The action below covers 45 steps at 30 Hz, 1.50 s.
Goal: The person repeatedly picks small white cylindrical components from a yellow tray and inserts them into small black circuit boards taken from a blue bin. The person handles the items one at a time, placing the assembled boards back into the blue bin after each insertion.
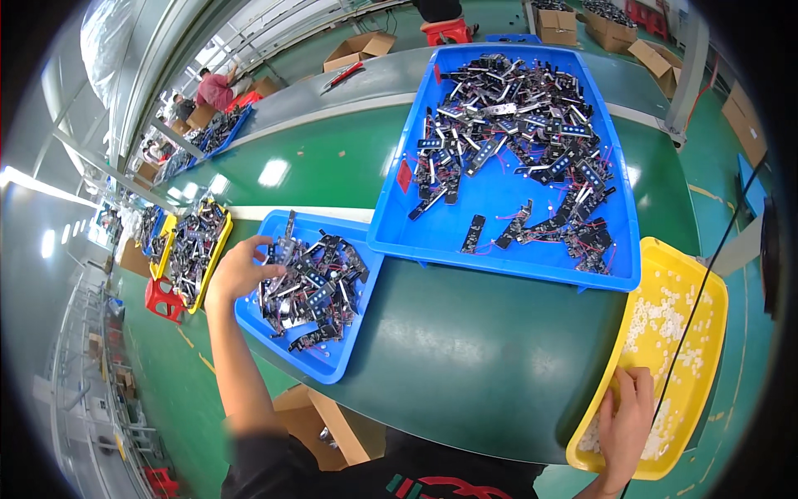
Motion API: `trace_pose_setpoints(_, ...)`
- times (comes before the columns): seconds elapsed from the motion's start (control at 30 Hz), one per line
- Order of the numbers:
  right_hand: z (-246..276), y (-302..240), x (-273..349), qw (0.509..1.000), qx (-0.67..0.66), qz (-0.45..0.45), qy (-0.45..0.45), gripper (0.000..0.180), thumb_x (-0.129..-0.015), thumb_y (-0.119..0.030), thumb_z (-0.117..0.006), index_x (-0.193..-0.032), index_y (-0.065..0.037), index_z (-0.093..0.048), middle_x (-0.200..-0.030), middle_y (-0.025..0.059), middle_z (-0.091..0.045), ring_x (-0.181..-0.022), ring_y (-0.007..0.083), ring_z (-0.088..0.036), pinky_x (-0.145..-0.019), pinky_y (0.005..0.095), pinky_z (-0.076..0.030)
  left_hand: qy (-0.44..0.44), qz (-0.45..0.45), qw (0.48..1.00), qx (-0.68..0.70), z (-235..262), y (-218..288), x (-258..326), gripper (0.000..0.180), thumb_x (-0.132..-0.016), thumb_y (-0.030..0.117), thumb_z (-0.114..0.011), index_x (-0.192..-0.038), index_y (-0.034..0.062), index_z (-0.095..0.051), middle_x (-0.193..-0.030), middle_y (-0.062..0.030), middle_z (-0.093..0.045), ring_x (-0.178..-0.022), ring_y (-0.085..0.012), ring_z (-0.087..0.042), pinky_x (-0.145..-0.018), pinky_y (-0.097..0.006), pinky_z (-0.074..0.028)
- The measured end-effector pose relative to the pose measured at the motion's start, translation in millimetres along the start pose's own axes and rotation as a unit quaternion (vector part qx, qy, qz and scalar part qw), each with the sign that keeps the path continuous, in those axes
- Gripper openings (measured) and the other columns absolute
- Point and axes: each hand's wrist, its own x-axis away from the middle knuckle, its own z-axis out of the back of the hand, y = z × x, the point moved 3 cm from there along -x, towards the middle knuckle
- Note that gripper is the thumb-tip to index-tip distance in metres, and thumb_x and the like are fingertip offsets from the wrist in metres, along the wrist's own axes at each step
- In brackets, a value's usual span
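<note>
open brown cardboard boxes [359, 48] along far floor, top edge

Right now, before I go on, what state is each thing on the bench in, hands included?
Left hand: fingers spread, reaching into the small blue tray, touching the parts.
Right hand: fingers curled down in the white pieces.
Small blue tray: heaped with dark strip parts.
Large blue tray: parts piled at the far end, near part bare.
Yellow tray: holds small white pieces, scattered.
</note>
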Motion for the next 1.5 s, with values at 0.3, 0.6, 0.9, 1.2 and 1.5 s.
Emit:
trace_pose_setpoints(0.3, 5.7, 10.7, 0.8, 0.998, -0.048, 0.032, -0.008, 0.028, -0.062, 0.001, -0.066, -0.09, 0.002, -0.06, -0.088, 0.0159, -0.053, -0.081, 0.0363, -0.055, -0.066, 0.0422, -0.047, 0.163, -0.29, 0.941, 0.058, -0.7, 177.2, 16.5, 0.014, -0.08, 0.005, -0.055, -0.09, 0.0028, -0.064, -0.08, -0.0128, -0.065, -0.065, -0.0255, -0.061, -0.063, -0.036, -0.048)
trace_pose_setpoints(0.6, 2.7, 24.0, 13.0, 0.994, -0.089, 0.065, -0.012, 0.019, -0.059, -0.003, -0.068, -0.073, -0.004, -0.055, -0.074, 0.0109, -0.051, -0.071, 0.0321, -0.051, -0.067, 0.0409, -0.044, -0.049, -0.388, 0.919, -0.059, -100.3, 277.4, -51.0, 0.035, -0.078, 0.026, -0.07, -0.1, 0.0005, -0.06, -0.083, -0.0191, -0.067, -0.08, -0.033, -0.066, -0.07, -0.041, -0.051)
trace_pose_setpoints(0.9, 11.4, 30.2, 11.9, 0.978, -0.161, 0.019, 0.13, 0.018, -0.064, 0.004, -0.067, -0.073, -0.002, -0.053, -0.074, 0.011, -0.053, -0.068, 0.0284, -0.056, -0.057, 0.0352, -0.046, -0.138, -0.282, 0.92, 0.235, -92.5, 270.0, -55.5, 0.036, -0.076, 0.009, -0.069, -0.107, -0.0064, -0.061, -0.081, -0.0108, -0.065, -0.065, -0.0162, -0.064, -0.058, -0.029, -0.053)
trace_pose_setpoints(1.2, 20.1, -19.7, 9.2, 0.912, -0.335, 0.088, 0.22, 0.021, -0.067, 0.01, -0.073, -0.077, -0.001, -0.057, -0.076, 0.0129, -0.064, -0.065, 0.0229, -0.062, -0.055, 0.0277, -0.049, -0.176, -0.27, 0.677, 0.661, -73.1, 236.4, 55.4, 0.032, -0.081, 0.012, -0.067, -0.106, -0.0058, -0.059, -0.081, -0.0066, -0.06, -0.073, -0.0159, -0.061, -0.07, -0.029, -0.051)
trace_pose_setpoints(1.5, -13.6, -100.1, -47.9, 0.877, -0.402, 0.159, 0.211, 0.018, -0.077, 0.007, -0.069, -0.094, 0.003, -0.068, -0.086, 0.0132, -0.065, -0.07, 0.0209, -0.063, -0.059, 0.0288, -0.051, -0.196, -0.224, 0.563, 0.771, -116.1, 232.4, 84.3, 0.019, -0.09, 0.015, -0.063, -0.082, 0.0056, -0.048, -0.09, -0.0144, -0.062, -0.075, -0.0202, -0.062, -0.066, -0.032, -0.052)
